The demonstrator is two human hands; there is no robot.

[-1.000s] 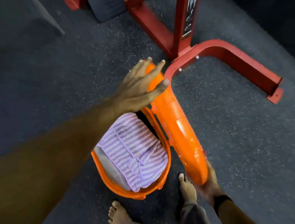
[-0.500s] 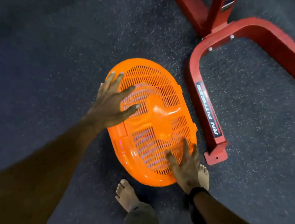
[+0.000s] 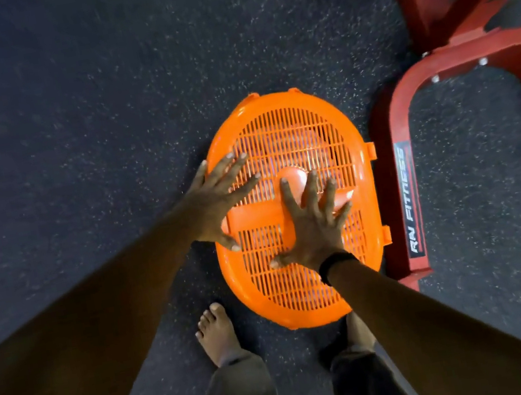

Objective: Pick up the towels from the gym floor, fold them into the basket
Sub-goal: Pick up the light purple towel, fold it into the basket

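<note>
- Head view: the orange basket (image 3: 293, 212) now has its slatted lid (image 3: 293, 135) fully down; a second ago the lid stood on edge beside the open basket with a striped towel showing inside, and half a second ago it had only just come flat.
- The left hand (image 3: 219, 208) has slid onto the lid's left side and lies flat there, fingers straight and spread, gripping nothing.
- The right hand (image 3: 313, 226) has moved up from the near rim to the lid's middle; it too lies spread and flat, fingers over the moulded handle (image 3: 293, 175), holding nothing.
- The towel sits directly beneath both palms; only a pale blur shows through the slats.
- My reading: with the towel stowed and the lid pressed shut, the task is at or near its end.
- The red bench frame (image 3: 398, 180) lies just beyond the right hand's outer side, close against the basket.
</note>
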